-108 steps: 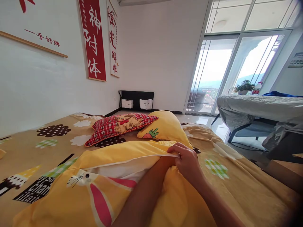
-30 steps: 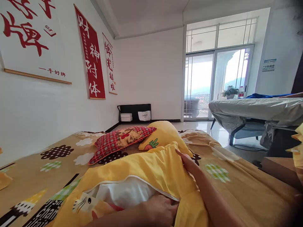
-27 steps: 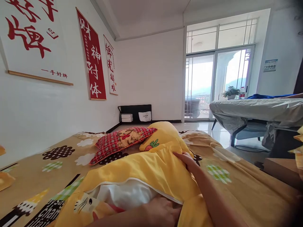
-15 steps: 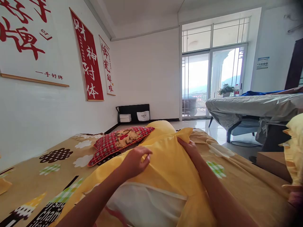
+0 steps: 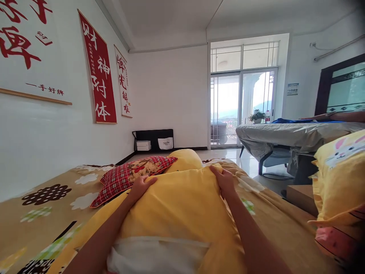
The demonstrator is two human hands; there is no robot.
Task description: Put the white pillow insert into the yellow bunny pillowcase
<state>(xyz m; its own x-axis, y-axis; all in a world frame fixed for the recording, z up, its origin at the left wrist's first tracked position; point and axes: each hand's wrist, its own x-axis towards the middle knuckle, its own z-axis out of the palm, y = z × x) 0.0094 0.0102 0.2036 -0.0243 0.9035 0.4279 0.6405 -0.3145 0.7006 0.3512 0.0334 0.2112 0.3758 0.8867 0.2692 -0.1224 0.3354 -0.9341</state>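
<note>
A yellow pillowcase (image 5: pixel 176 201) lies in front of me on the bed, with part of a white pillow (image 5: pixel 159 253) showing at its near end. My left hand (image 5: pixel 142 189) is closed on the far left part of the pillowcase, thumb on top. At the far right corner, my right hand (image 5: pixel 224 180) pinches the same cloth. The fabric between both hands is spread fairly flat. Just beyond my left hand rests a red plaid cushion (image 5: pixel 122 177) with a bear picture. Another yellow piece (image 5: pixel 185 159) bulges up behind the pillowcase.
The bed's brown patterned sheet (image 5: pixel 273 213) spreads around the pillowcase. To the right stands a yellow rabbit-print pillow (image 5: pixel 342 175) near a cardboard box (image 5: pixel 302 196). Farther off is a covered table (image 5: pixel 285 131), with another person's arm (image 5: pixel 342 116) on it. Scrolls hang on the left wall.
My left hand has moved left and taken hold of the pillowcase's far left part. My right hand keeps its corner. The cloth is wider spread, and the view has turned right.
</note>
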